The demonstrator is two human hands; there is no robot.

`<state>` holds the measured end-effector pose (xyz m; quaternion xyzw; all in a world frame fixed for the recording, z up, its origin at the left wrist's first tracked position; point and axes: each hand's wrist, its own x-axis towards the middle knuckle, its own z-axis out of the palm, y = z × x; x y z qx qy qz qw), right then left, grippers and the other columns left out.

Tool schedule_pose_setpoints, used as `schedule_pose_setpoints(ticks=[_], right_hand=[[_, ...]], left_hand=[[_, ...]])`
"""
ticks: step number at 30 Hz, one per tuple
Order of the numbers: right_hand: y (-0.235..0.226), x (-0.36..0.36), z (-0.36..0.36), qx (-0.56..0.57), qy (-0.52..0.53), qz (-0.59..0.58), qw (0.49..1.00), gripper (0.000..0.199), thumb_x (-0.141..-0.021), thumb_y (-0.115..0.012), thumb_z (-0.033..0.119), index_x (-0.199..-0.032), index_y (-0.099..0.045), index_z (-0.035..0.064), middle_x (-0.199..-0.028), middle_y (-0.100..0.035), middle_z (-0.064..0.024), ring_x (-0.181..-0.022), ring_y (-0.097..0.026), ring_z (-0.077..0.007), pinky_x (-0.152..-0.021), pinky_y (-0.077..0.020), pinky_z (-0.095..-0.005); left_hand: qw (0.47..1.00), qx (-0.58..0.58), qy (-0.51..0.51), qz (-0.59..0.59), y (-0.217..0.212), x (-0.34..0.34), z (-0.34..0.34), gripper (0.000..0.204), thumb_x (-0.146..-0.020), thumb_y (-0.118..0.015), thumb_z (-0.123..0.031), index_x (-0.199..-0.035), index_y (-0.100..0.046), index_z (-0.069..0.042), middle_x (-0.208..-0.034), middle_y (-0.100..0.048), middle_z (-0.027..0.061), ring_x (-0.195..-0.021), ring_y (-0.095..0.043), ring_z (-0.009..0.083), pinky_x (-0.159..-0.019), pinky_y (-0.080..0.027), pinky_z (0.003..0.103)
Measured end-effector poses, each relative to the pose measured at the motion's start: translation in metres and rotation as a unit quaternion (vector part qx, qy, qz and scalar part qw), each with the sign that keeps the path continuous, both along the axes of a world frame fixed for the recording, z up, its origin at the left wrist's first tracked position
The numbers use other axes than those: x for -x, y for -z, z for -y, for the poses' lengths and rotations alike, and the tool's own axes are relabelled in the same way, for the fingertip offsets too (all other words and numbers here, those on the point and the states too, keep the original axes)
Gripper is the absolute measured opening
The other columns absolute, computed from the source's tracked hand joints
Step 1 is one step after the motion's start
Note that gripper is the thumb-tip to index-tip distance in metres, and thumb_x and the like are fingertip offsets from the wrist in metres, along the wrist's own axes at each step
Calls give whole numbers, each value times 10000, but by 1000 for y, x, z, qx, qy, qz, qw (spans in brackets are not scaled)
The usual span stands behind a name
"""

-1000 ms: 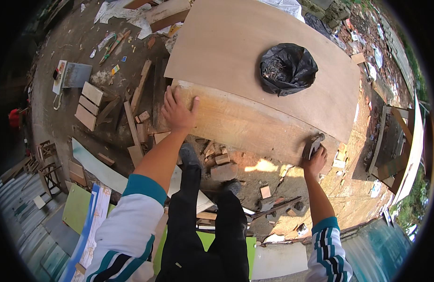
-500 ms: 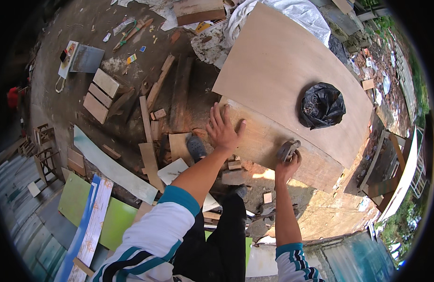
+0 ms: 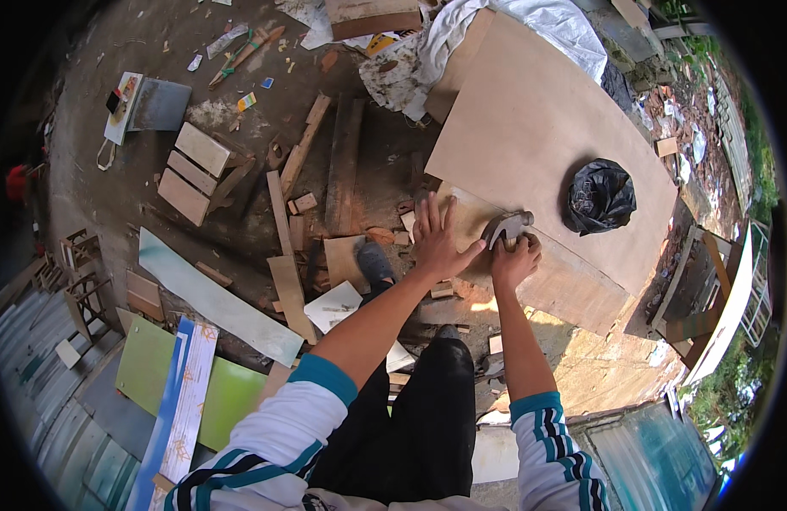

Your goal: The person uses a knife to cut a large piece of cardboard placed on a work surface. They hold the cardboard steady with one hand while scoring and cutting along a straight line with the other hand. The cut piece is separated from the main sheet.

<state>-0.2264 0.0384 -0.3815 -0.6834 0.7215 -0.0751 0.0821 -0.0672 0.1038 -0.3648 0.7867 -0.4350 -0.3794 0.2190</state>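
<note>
My right hand (image 3: 516, 260) is closed around a hammer (image 3: 507, 226), gripping it close to its metal head. The hammer is over a narrow plywood strip (image 3: 572, 277) along the near edge of a big plywood sheet (image 3: 530, 119). My left hand (image 3: 440, 243) is spread with its fingers apart, resting on the strip's left end, its thumb close to the hammer head. On the sheet, to the right of my hands, sits a black plastic bag (image 3: 599, 196) with its mouth rolled open; its contents are too dark to make out.
Wood offcuts and planks (image 3: 345, 170) litter the ground on the left. A pale long board (image 3: 214, 294) and green panels (image 3: 150, 362) lie at the lower left. White sheeting (image 3: 555, 34) is bunched behind the plywood. My shoe (image 3: 374, 262) is close to the scraps.
The large sheet has shifted right relative to the strip's left end, and another board shows behind it. My right hand has moved the hammer up and left, closer to my left hand.
</note>
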Motion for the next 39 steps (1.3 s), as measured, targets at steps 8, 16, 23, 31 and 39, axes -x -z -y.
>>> schedule_pose_setpoints(ticks=[8,16,23,31,39], right_hand=[[-2,-2,1,-17,-11,-9,1000,447,-741,-813,300,-1085,-655,63,-1326,-515,-113,-1258,-450,-364,-1017,-373,-537],[-2,-2,-3,-9,-22,-10,1000,430,-717,-813,284,-1034,-642,51,-1324,-522,-117,-1255,-455,-374,-1013,-370,-543],[-3,-3,-3,-3,-22,2,1000,440,-712,-808,289,-1053,-645,64,-1313,-529,-125,-1249,-454,-374,-1011,-367,-539],[-13,-8,2,-39,19,38,998,465,-680,-848,280,-1042,-649,66,-1342,-527,-125,-1289,-430,-379,-1056,-323,-551],[-33,-10,7,-96,54,86,990,499,-636,-851,234,-1048,-625,66,-1324,-514,-135,-1269,-426,-368,-1055,-311,-541]], left_hand=[[970,-173,135,-103,-16,-25,21,1371,-737,-580,-861,-1582,183,-97,-1538,311,379,-1424,319,533,-1135,71,676],[954,-239,146,-105,-18,-24,28,1413,-703,-567,-902,-1567,234,-122,-1524,353,364,-1393,394,499,-1125,95,689],[952,-242,159,-103,-22,-26,31,1413,-724,-552,-897,-1559,224,-63,-1495,346,416,-1378,381,546,-1126,73,688],[928,-301,200,-87,-19,-25,37,1420,-739,-510,-914,-1526,282,-36,-1463,364,442,-1370,372,567,-1129,47,689],[888,-385,248,-31,-2,-22,44,1440,-718,-445,-958,-1489,343,-32,-1413,421,449,-1330,411,584,-1131,6,697]])
